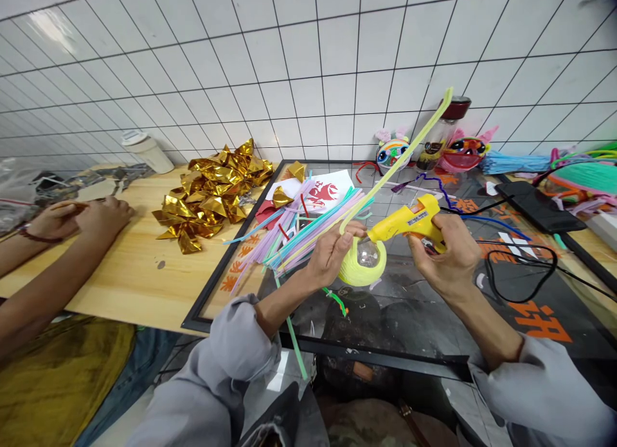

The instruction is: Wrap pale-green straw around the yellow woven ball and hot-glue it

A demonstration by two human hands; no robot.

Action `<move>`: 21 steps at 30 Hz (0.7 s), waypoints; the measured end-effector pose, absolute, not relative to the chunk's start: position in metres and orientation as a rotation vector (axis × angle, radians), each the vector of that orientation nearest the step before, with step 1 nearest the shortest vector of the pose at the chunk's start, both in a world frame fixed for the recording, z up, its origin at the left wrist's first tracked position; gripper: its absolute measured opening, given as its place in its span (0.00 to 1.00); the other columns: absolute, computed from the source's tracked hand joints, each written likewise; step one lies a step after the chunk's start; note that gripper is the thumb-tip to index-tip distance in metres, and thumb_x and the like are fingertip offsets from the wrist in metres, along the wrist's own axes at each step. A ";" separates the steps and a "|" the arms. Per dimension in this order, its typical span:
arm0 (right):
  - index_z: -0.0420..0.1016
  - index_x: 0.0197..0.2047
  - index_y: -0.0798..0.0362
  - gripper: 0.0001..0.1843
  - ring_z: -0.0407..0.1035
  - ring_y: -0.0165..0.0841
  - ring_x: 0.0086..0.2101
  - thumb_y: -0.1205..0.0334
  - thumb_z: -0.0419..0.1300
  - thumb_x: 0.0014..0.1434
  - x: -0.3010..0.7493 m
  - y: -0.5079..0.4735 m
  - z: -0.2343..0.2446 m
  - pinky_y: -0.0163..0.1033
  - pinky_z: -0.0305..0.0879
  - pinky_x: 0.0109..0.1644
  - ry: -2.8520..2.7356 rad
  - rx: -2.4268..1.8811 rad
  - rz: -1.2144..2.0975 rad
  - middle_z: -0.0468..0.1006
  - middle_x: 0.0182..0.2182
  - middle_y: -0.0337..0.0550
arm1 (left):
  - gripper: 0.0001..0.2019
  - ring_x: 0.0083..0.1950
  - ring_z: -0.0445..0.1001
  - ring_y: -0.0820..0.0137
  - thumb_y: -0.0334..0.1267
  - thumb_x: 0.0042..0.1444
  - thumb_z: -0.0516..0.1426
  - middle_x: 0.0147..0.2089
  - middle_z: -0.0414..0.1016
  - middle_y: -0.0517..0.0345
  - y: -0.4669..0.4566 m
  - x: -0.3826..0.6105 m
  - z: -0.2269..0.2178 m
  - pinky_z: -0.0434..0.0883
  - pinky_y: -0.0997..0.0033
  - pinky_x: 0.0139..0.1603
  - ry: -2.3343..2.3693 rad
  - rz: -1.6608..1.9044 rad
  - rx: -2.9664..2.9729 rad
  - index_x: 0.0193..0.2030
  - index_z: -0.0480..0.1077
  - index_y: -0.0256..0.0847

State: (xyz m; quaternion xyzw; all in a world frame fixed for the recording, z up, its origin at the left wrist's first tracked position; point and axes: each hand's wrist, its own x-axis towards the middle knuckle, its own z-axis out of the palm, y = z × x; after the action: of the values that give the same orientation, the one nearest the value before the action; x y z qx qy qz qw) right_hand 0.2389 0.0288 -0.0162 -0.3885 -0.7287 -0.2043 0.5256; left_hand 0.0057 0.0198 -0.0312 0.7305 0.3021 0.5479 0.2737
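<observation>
My left hand (332,251) is closed on a clear ball partly wrapped in yellow-green pipe cleaner (360,262); the pipe cleaner's loose end (409,148) sticks up and to the right. My right hand (446,254) grips a yellow hot glue gun (407,220), its nozzle pointing left at the top of the ball. Both hands hover over the dark glass table top (409,318).
A bundle of pastel pipe cleaners (299,231) lies left of my hands. Gold foil pieces (212,190) sit on the wooden table (144,273). Another person's hands (81,218) rest at the left. Finished toy figures (393,151), a jar (446,128), a black cable (520,273) and a phone (540,206) lie beyond and right.
</observation>
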 end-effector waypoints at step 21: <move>0.69 0.40 0.49 0.09 0.71 0.37 0.30 0.59 0.63 0.56 0.242 0.030 -0.013 0.41 0.65 0.32 -1.755 -0.968 -0.347 0.77 0.31 0.43 | 0.24 0.56 0.79 0.62 0.53 0.72 0.45 0.50 0.81 0.45 0.021 0.006 -0.032 0.73 0.57 0.61 0.770 1.488 1.970 0.46 0.77 0.38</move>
State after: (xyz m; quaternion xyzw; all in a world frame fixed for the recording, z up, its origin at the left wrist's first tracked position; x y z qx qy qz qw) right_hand 0.2419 0.0304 -0.0132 -0.4048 -0.7339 -0.1450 0.5258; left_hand 0.0056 0.0207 -0.0325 0.7327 0.2862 0.5532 0.2741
